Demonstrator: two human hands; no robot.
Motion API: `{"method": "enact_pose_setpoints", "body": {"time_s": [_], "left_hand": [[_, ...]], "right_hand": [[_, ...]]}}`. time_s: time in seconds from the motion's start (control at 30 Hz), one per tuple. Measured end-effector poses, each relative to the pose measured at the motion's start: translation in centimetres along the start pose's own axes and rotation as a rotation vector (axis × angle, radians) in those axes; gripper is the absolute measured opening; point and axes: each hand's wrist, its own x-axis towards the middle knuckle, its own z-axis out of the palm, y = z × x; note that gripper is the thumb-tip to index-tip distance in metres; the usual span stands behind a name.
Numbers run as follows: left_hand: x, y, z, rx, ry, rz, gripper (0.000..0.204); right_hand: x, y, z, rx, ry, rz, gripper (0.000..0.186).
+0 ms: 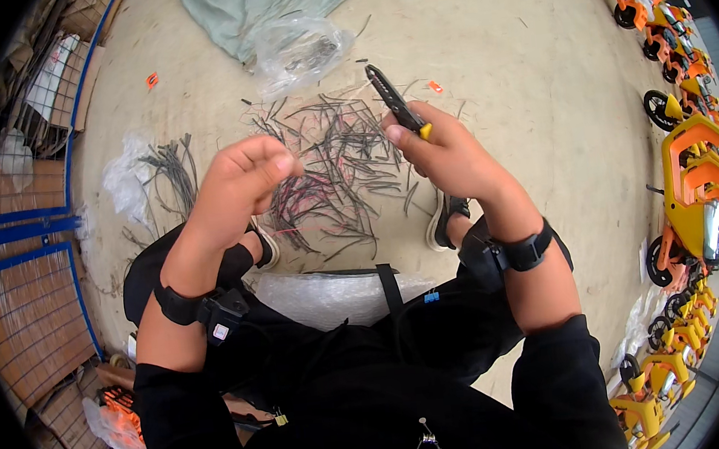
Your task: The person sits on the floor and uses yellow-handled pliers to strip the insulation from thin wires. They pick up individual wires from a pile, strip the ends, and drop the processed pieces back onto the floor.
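Observation:
Black wire strippers (pixel 391 95) with a yellow handle end are gripped in my right hand (pixel 447 153), jaws pointing up and away from me. My left hand (pixel 240 183) is raised to the left, its thumb pressed against curled fingers. Whatever those fingers pinch, if anything, is too small to make out. Below and between both hands, a loose pile of short dark cable pieces (pixel 335 141) lies on the floor, with thin pink-red strands (pixel 310 193) mixed in. A bundle of longer grey cables (pixel 174 174) lies left of my left hand.
Clear plastic bags (pixel 302 54) and a grey-green sheet (pixel 263 6) lie beyond the pile. Blue-framed mesh cages (pixel 21 220) with cardboard stand left. Several yellow-orange small ride-on motorbikes (pixel 690 187) line the right. Bubble wrap (pixel 323 296) lies between my legs. Orange scraps (pixel 152 81) dot the floor.

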Motion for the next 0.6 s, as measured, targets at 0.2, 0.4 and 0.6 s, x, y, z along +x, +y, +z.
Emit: {"method": "enact_pose_setpoints", "body": {"time_s": [0.2,0.4,0.6], "left_hand": [[0.0,0.3,1.7,0.146,-0.229,0.029,0.031],[0.9,1.2,2.2,0.21,-0.085,0.141,0.027],[0.8,1.1,2.2,0.19,0.019,0.209,0.02]], "right_hand": [[-0.8,-0.4,1.8,-0.271,0.1,-0.298,0.025],[-0.8,-0.6,3.3,-0.562,0.174,-0.508,0.039],[-0.8,-0.7,3.8,-0.382,0.058,-0.499,0.038]]}}
